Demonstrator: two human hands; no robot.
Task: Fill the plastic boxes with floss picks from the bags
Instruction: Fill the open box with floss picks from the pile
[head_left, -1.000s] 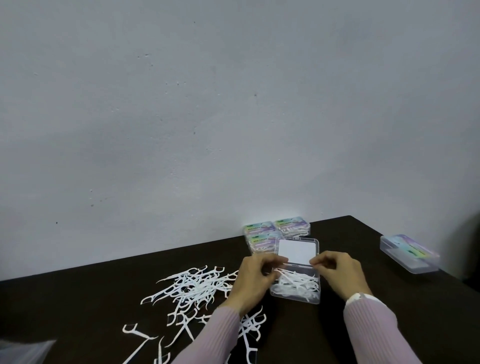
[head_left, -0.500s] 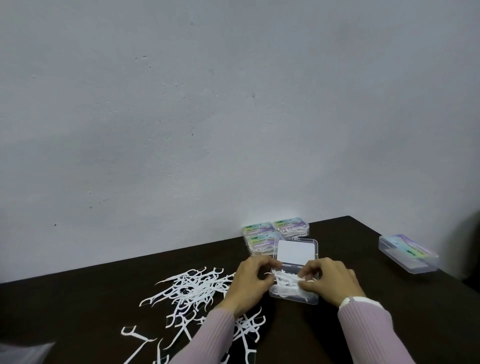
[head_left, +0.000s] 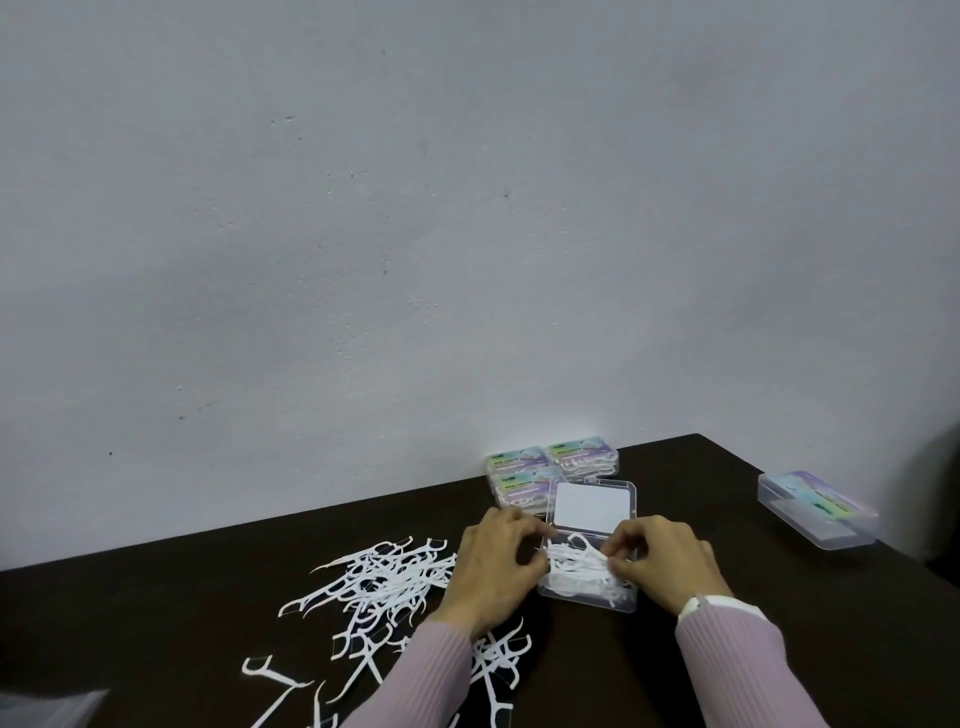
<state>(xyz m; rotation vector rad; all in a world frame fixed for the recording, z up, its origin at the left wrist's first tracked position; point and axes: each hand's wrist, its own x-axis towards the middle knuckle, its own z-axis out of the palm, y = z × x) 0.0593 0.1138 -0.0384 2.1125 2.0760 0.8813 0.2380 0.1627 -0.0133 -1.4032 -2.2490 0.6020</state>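
**Dark desk against the wall**

The dark desk (head_left: 727, 665) carries loose floss picks (head_left: 384, 582) at left, an open clear box (head_left: 589, 545) in the middle, three closed boxes (head_left: 550, 467) behind it, another closed box (head_left: 815, 509) far right, and a plastic bag corner (head_left: 47, 709) near left.

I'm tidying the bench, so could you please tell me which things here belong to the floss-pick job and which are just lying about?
In use: open plastic box; floss picks in the box; loose floss picks; left hand; right hand.
Lying about: closed boxes by the wall; closed box at right; clear bag corner.
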